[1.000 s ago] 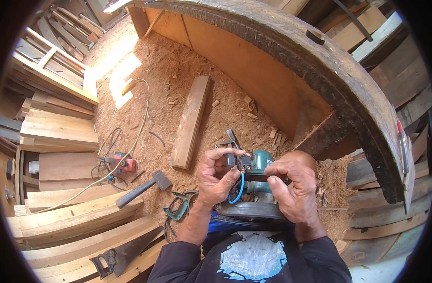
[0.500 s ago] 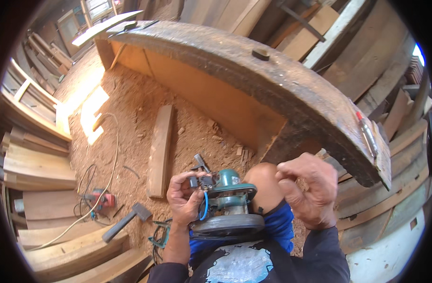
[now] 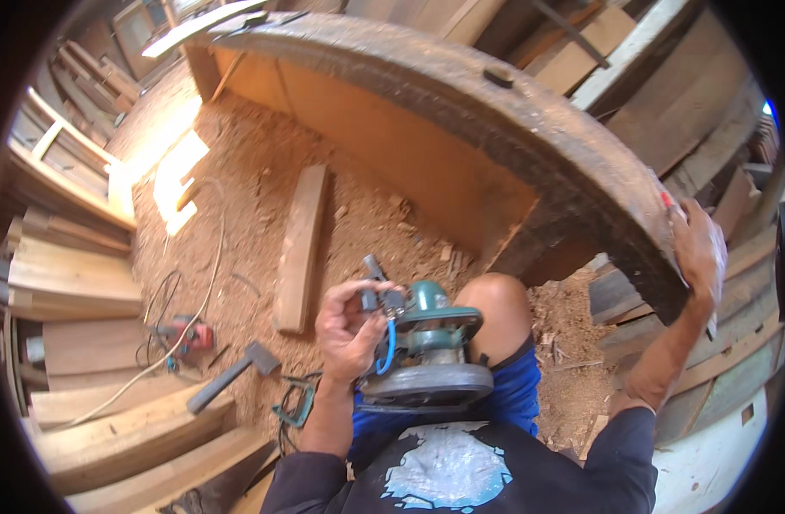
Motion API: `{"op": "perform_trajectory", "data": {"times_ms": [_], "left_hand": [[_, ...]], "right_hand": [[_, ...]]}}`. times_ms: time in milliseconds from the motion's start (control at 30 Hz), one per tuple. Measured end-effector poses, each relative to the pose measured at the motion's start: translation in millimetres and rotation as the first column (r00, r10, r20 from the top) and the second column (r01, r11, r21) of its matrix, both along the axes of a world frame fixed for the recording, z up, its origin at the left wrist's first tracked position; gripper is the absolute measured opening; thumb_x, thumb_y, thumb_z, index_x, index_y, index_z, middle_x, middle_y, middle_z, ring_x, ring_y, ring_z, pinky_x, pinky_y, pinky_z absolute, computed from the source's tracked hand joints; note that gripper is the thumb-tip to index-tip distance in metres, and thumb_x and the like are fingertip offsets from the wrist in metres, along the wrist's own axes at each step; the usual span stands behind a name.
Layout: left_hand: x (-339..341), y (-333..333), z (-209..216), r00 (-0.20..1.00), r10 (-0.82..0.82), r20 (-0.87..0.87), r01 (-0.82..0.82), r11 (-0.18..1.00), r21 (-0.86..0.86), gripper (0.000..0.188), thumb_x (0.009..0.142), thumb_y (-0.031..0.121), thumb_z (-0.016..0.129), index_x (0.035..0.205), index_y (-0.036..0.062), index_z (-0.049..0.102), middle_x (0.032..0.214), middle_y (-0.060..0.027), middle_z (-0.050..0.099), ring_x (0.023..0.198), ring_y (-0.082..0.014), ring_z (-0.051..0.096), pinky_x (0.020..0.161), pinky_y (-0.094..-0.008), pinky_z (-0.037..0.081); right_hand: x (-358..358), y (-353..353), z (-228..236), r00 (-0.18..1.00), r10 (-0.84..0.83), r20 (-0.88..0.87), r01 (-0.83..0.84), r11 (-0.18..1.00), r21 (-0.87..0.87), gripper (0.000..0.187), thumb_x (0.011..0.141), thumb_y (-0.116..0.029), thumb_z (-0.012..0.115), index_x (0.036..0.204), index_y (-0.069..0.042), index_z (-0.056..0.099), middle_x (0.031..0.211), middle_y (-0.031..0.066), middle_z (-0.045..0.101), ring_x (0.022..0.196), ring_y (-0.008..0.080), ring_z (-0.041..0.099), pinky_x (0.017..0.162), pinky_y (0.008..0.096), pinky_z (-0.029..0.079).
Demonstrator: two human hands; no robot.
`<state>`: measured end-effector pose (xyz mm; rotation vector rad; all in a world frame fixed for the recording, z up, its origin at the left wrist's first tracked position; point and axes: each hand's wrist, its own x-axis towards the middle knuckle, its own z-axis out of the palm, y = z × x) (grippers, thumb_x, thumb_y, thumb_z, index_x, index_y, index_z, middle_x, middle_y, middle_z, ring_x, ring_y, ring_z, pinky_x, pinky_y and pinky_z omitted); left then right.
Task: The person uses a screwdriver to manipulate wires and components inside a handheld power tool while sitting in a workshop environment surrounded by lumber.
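Observation:
A green power tool (image 3: 426,317) with a rounded grey lower part (image 3: 431,384) rests on my lap, against my bare knee. Beside it, my left hand (image 3: 351,330) pinches a small black switch (image 3: 382,301), from which a blue wire (image 3: 387,349) loops down toward the tool. My right hand (image 3: 699,253) is stretched out to the right end of the workbench (image 3: 572,141). Its fingers are bent over a slim red-ended tool (image 3: 666,199) lying there; only the red end shows, and the hand hides the rest.
On the sawdust-covered floor lie a wooden board (image 3: 301,248), a hammer (image 3: 234,377), a red power tool (image 3: 191,332) and a pale cord (image 3: 217,257). Stacked planks (image 3: 75,278) line the left side. More timber (image 3: 701,111) leans behind the bench, which holds a small dark block (image 3: 498,77).
My right hand has moved from above my knee out to the bench's right end and onto the slim tool. My left hand still holds the switch. The view has shifted slightly.

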<state>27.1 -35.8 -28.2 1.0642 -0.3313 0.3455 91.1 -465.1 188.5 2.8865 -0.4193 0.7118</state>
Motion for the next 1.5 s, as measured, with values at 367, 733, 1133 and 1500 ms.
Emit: {"op": "perform_trajectory", "data": {"times_ms": [367,733,1133,1500], "left_hand": [[2.8,1.7,-2.0,0.998,-0.054,0.03,0.055,0.998,-0.026,0.044,0.092,0.001,0.072,0.129,-0.0009,0.049,0.126,-0.0192,0.064,0.12,-0.0289,0.064,0.103,-0.0424,0.053],[2.3,5.7,2.9,0.993,-0.12,0.016,0.12,0.993,-0.004,0.046,0.09,0.009,0.077,0.127,-0.0001,0.051,0.121,-0.0173,0.064,0.118,-0.0282,0.065,0.102,-0.0411,0.054],[2.1,5.4,-1.4,0.993,-0.111,0.029,0.109,0.992,0.056,0.045,0.09,0.008,0.077,0.127,-0.0015,0.052,0.121,-0.0181,0.065,0.118,-0.0275,0.065,0.102,-0.0391,0.053],[2.0,9.4,-0.3,0.993,-0.121,0.005,0.119,0.982,0.146,0.045,0.089,0.0,0.073,0.129,-0.0041,0.052,0.122,-0.0192,0.066,0.116,-0.0233,0.065,0.101,-0.0355,0.052]], "right_hand": [[-31.5,45.5,-6.2,0.851,0.416,0.32,-0.488,0.853,0.188,0.031,0.101,-0.012,0.048,0.125,0.0,0.063,0.113,0.0196,0.067,0.11,0.0313,0.065,0.098,0.0389,0.047],[-40.8,148.0,-31.3,0.293,0.944,0.15,-0.789,0.15,0.596,0.031,0.073,-0.009,0.076,0.101,0.004,0.072,0.085,0.0172,0.071,0.074,0.0332,0.069,0.064,0.0399,0.053],[-30.0,157.9,-43.0,0.219,0.968,0.118,-0.793,0.106,0.6,0.03,0.074,-0.009,0.077,0.103,0.001,0.073,0.083,0.0146,0.067,0.074,0.0336,0.066,0.062,0.0416,0.051],[-21.4,158.2,-30.6,0.126,0.991,0.033,-0.829,0.087,0.553,0.032,0.07,-0.008,0.076,0.102,-0.007,0.074,0.09,0.0129,0.067,0.08,0.0345,0.066,0.068,0.0436,0.051]]}}
